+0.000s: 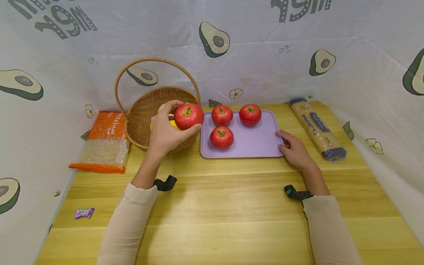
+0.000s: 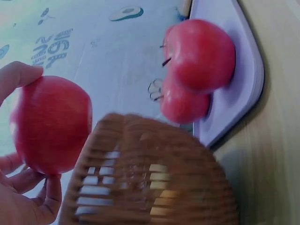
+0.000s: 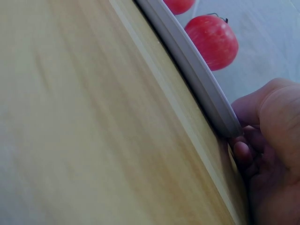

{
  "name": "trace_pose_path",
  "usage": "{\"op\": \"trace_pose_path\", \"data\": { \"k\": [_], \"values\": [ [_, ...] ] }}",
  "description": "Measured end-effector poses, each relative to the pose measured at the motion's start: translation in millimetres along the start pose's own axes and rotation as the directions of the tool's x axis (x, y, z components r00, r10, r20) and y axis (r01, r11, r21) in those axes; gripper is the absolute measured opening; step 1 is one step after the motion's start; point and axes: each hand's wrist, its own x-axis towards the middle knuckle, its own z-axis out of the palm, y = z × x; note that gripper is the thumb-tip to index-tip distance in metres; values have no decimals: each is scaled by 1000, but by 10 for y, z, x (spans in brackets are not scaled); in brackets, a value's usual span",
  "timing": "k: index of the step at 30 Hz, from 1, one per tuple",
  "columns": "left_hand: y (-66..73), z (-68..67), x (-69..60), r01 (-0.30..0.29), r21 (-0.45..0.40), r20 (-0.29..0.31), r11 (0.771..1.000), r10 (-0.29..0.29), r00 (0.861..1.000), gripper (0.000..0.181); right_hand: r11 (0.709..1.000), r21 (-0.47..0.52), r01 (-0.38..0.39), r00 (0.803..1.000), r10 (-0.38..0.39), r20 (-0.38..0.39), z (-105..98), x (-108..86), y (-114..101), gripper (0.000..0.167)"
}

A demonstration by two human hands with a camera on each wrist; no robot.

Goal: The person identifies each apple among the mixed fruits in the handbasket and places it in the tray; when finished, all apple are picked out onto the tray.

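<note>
My left hand [image 1: 165, 130] grips a red apple [image 1: 188, 116] between thumb and fingers, held up over the right side of a wicker basket [image 1: 137, 117]. In the left wrist view that apple [image 2: 52, 124] hangs beside the blurred basket weave [image 2: 140, 140]. A lilac tray [image 1: 256, 142] lies right of the basket, bearing three red apples: a front apple [image 1: 221, 138] and two behind. My right hand [image 1: 296, 150] holds the tray's right edge, thumb at the rim and fingers curled beside it in the right wrist view. Something yellow [image 1: 174, 124] shows inside the basket, mostly hidden by my left hand.
An orange-and-clear pasta bag [image 1: 107, 143] lies left of the basket, whose tall handle [image 1: 155, 59] arches upward. A spaghetti pack [image 1: 316, 129] lies right of the tray. A small purple-wrapped sweet [image 1: 84, 213] sits at the front left. Avocado-printed cloth [image 1: 258, 66] hangs behind the table.
</note>
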Motion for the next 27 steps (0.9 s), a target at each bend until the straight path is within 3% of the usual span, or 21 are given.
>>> {"op": "trace_pose_path", "data": {
  "k": [8,22,27],
  "values": [
    [115,297,-22,-112,-134,-6,985,112,994,66,1000,12,-9,1000,9,9,-8,-4,-30,54],
    [341,814,-94,-90,-222,125,971,120,985,65,1000,9,2,1000,-2,4,5,-10,-59,54],
    [403,965,-116,-57,-199,168,978,91,982,65,1000,7,0,1000,0,1,-10,-6,-53,54]
  ]
}}
